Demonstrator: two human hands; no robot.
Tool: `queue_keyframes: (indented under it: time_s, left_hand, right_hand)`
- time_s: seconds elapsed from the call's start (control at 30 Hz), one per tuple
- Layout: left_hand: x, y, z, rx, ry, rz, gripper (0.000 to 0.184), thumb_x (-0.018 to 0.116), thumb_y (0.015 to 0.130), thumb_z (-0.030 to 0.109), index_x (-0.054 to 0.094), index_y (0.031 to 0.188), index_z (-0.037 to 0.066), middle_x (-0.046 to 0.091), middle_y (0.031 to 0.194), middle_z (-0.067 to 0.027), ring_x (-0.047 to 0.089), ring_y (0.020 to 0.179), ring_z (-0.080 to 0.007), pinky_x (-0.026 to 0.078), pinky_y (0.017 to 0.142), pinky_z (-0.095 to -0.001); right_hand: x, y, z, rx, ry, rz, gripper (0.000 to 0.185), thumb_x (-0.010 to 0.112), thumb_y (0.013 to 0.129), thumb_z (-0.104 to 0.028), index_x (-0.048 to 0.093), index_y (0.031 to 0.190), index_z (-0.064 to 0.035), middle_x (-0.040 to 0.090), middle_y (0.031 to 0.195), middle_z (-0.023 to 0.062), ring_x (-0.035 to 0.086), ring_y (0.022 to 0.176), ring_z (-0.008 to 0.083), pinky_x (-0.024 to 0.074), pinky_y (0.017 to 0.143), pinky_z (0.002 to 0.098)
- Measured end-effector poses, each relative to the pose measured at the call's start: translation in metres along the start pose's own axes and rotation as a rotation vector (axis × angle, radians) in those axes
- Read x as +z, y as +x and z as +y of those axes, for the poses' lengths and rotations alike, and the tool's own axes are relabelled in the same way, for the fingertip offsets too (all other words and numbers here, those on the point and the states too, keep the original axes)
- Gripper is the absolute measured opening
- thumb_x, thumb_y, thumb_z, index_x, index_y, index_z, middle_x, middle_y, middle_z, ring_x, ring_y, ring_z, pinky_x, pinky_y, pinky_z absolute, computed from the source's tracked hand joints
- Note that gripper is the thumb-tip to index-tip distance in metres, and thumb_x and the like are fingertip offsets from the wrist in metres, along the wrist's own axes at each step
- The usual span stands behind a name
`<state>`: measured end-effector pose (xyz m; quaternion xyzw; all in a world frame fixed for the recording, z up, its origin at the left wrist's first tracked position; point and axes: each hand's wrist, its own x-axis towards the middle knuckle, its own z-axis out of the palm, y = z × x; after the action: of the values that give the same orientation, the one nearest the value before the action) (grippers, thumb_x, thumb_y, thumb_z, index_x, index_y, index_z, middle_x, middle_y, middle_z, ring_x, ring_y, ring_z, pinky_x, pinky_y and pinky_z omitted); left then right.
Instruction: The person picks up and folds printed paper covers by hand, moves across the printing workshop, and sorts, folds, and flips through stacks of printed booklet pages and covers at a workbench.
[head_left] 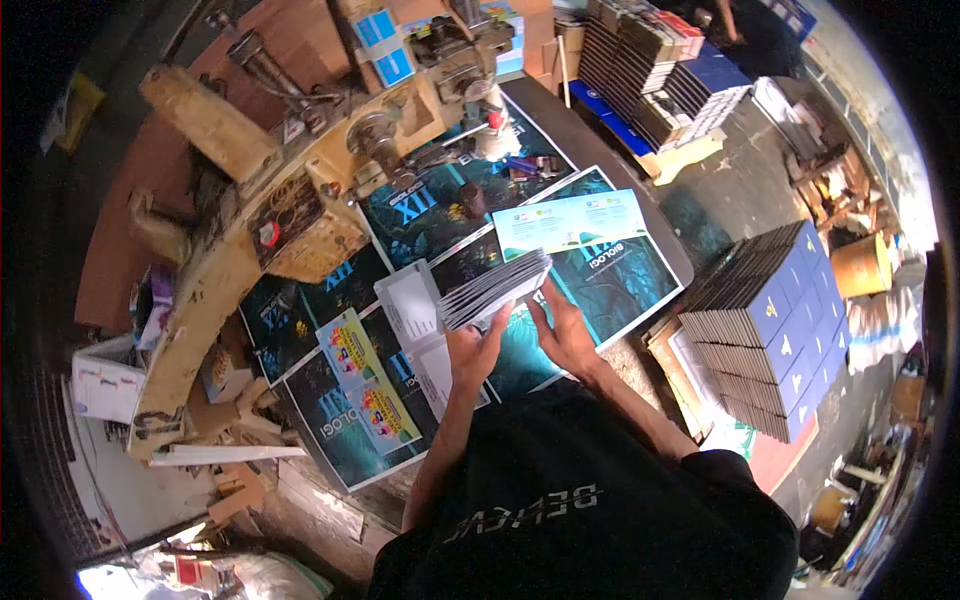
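Note:
A fanned stack of thin white paper sheets is held up over the worktable. My left hand is wrapped round its lower left end. At the right end of the stack, my right hand pinches the edge. Beneath lie dark teal printed sheets marked BIOLOGI. White printed sheets lie just left of the stack. A pale blue and green printed strip rests behind it. Colourful yellow printed sheets lie further left.
A large old machine arches over the table's back and left. Tall stacks of blue-covered books stand at the right, with more stacks at the back right. A white box stands far left.

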<state>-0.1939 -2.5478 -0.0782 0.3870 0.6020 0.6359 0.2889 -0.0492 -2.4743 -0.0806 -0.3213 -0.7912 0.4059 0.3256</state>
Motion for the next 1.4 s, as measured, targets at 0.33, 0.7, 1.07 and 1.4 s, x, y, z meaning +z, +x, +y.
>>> queue_keyframes:
  time_s: [0.33, 0.7, 1.07, 1.4]
  left_hand:
    - [-0.007, 0.007, 0.066, -0.081, -0.051, 0.165, 0.04, 0.072, 0.08, 0.002, 0.055, 0.114, -0.01, 0.06, 0.113, -0.0158, 0.06, 0.1, -0.0203, 0.048, 0.089, -0.0315]
    - [-0.04, -0.005, 0.042, -0.095, 0.454, 0.169, 0.075, 0.077, 0.078, 0.026, 0.033, 0.134, 0.004, 0.044, 0.126, -0.0204, 0.048, 0.111, -0.0299, 0.043, 0.091, -0.0427]
    - [-0.125, -0.128, -0.001, -0.338, 0.377, 0.371, 0.032, 0.062, 0.071, -0.007, 0.056, 0.101, 0.003, 0.062, 0.077, -0.0048, 0.059, 0.068, -0.0101, 0.047, 0.064, -0.0235]
    - [-0.095, -0.124, 0.004, -0.24, 0.425, 0.162, 0.033, 0.056, 0.074, -0.008, 0.055, 0.106, 0.001, 0.061, 0.089, -0.0066, 0.06, 0.077, -0.0144, 0.048, 0.066, -0.0237]
  right_hand:
    - [-0.031, -0.006, 0.007, 0.037, 0.059, -0.129, 0.066, 0.077, 0.078, -0.027, 0.048, 0.131, -0.0012, 0.061, 0.115, 0.0243, 0.061, 0.102, 0.0346, 0.0508, 0.084, 0.0414]
    - [0.03, -0.062, 0.129, 0.519, 0.013, -0.517, 0.056, 0.074, 0.074, -0.053, 0.07, 0.099, -0.0033, 0.07, 0.086, 0.0113, 0.065, 0.08, 0.02, 0.0502, 0.071, 0.0362]
    - [-0.007, -0.007, 0.17, 0.446, -0.146, -0.574, 0.039, 0.074, 0.074, -0.05, 0.069, 0.082, -0.0118, 0.068, 0.089, 0.0092, 0.062, 0.078, 0.024, 0.049, 0.07, 0.0313]
    - [-0.087, 0.155, 0.184, 0.153, -0.975, -0.325, 0.116, 0.085, 0.036, -0.062, 0.046, 0.134, -0.0155, 0.042, 0.132, 0.0177, 0.035, 0.124, 0.0371, 0.0322, 0.098, 0.0569]
